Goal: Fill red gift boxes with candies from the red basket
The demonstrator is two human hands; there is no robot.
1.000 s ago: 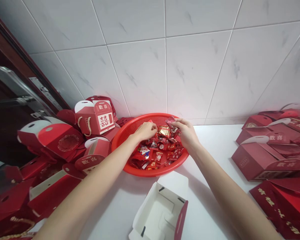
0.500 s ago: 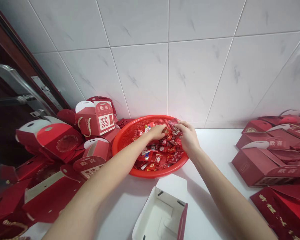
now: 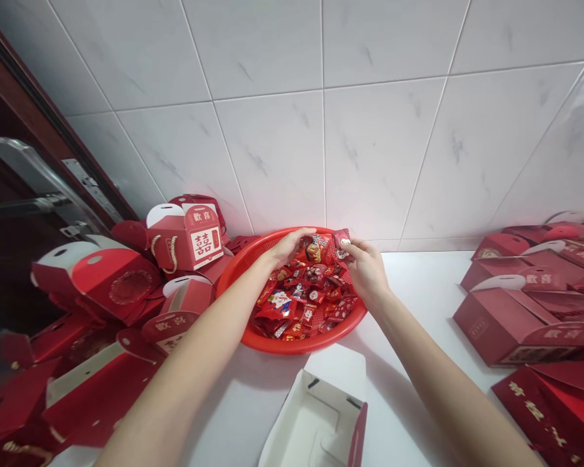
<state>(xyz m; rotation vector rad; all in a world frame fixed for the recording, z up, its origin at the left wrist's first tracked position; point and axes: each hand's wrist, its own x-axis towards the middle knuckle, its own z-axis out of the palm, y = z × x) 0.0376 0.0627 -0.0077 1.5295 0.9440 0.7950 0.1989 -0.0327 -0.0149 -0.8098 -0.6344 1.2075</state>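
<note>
A red plastic basket [image 3: 292, 345] stands against the wall, with many red-wrapped candies [image 3: 309, 295] in it. Over its back left part, my left hand [image 3: 292, 248] grips a red packet with a brown picture [image 3: 316, 249]. My right hand [image 3: 367, 264] is at the basket's right back rim, its thumb and fingers closed on a small pink-red candy packet [image 3: 341, 240]. In front of the basket lies an open box [image 3: 311, 421], white inside, with nothing visible in it and its near end cut off by the frame.
Red gift boxes [image 3: 119, 275] are piled on the left, one of them with rope handles [image 3: 204, 243]. More red boxes [image 3: 520, 318] line the right side of the white table [image 3: 413, 337]. A door with a metal handle [image 3: 43, 175] is at the far left.
My left hand has moved back and left from among the candies and now holds the brown-pictured packet. My right hand still holds its packet at nearly the same place.
</note>
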